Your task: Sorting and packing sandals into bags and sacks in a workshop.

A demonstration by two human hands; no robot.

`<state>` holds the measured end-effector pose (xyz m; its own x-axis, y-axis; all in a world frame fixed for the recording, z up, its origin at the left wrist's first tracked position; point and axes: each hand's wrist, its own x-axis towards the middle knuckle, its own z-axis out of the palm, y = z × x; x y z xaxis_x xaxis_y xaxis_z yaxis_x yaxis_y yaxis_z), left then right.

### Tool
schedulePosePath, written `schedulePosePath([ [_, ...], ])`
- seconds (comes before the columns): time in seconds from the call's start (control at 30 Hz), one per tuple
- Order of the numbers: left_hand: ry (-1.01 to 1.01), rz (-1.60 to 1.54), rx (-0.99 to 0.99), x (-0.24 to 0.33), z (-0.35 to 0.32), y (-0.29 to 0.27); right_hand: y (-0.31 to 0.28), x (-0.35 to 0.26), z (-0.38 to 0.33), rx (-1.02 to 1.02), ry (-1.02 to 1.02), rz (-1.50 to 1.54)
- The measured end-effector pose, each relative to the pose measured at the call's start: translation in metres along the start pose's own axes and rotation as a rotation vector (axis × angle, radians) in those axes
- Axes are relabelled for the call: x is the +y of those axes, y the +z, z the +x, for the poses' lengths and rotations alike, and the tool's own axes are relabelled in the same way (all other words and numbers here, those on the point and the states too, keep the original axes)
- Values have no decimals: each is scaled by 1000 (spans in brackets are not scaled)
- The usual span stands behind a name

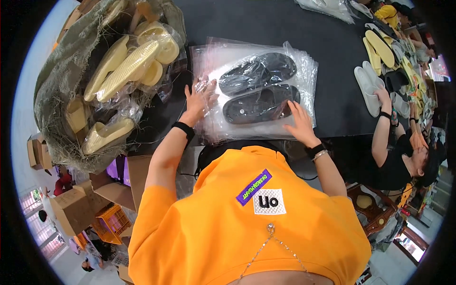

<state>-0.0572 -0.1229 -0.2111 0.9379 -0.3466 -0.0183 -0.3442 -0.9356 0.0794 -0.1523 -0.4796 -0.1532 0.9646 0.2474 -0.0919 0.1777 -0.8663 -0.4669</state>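
Note:
In front of me, a pair of black slide slippers (258, 105) lies side by side under clear plastic, on top of a stack of clear plastic bags (308, 78). My left hand (200, 99) rests at the left edge of the bags with its fingers spread, and some film seems to cover the fingertips. At the right end of the nearer slipper, my right hand (300, 122) lies with fingers stretched out, touching the plastic over it. Neither hand grips anything that I can see.
A woven sack (57, 99) full of bagged cream slippers (128, 69) stands left on the black table (223, 19). To the right, a co-worker (396, 161) in black touches light grey slippers (368, 88), near yellow slippers (380, 47). Cardboard boxes (73, 209) and an orange crate (111, 223) sit lower left.

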Motion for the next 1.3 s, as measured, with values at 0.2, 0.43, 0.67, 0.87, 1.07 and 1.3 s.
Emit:
schedulePosePath([
  [0.2,38,-25,40,-15,12,4,3,1,6,-3,56,101],
  [0.43,101,-191,278,-4,65,-39,-10,43,35,270,206,308],
  [0.67,35,-437,38,6,114,-62,5,75,53,115,398,210],
  [0.87,56,-555,-100,13,80,-50,-5,63,63,103,589,379],
  [1.07,115,-753,3,17,72,-30,-2,75,57,131,651,640],
  [1.3,-138,-334,325,-30,114,-43,-13,89,39,10,612,840],
])
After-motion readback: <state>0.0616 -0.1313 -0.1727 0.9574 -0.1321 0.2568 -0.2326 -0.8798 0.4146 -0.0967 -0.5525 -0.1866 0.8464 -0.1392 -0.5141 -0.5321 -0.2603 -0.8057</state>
